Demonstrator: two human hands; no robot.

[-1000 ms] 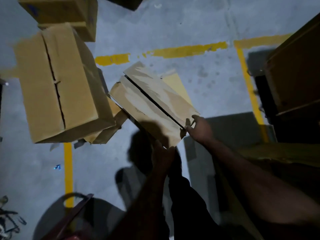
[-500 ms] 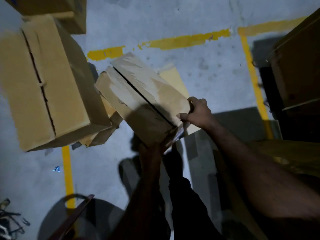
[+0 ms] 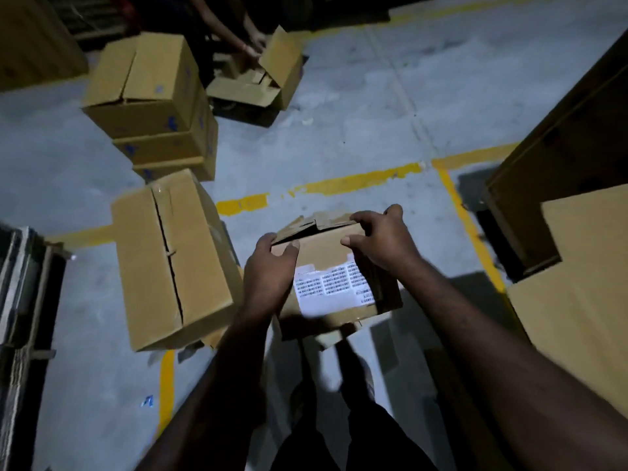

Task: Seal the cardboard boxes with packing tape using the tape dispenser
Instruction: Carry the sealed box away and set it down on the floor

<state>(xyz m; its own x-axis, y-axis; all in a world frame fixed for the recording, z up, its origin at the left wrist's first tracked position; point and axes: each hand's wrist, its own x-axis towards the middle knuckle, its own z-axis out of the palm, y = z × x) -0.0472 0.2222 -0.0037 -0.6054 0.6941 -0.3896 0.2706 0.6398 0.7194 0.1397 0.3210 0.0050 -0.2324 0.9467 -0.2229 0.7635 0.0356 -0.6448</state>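
Note:
I hold a small cardboard box (image 3: 329, 256) off the floor in front of me, its side with a white barcode label (image 3: 334, 287) turned toward me. My left hand (image 3: 272, 270) grips its upper left corner, thumb on the near face. My right hand (image 3: 382, 241) grips the upper right edge, fingers curled over the top flaps, which stand slightly apart. A larger box (image 3: 173, 260) with an unsealed centre seam lies on the floor to the left. No tape dispenser is in view.
Two stacked boxes (image 3: 153, 103) stand further back left. Beyond them another person's hands (image 3: 251, 45) work at an open box (image 3: 268, 76). Big cartons (image 3: 577, 266) rise at the right. Yellow lines (image 3: 356, 181) cross the grey floor. A pallet-like frame (image 3: 23, 300) sits far left.
The small box was lifted from the floor and turned, so its labelled side faces me instead of its seamed face. Both hands shifted to its top corners. My view tilted up.

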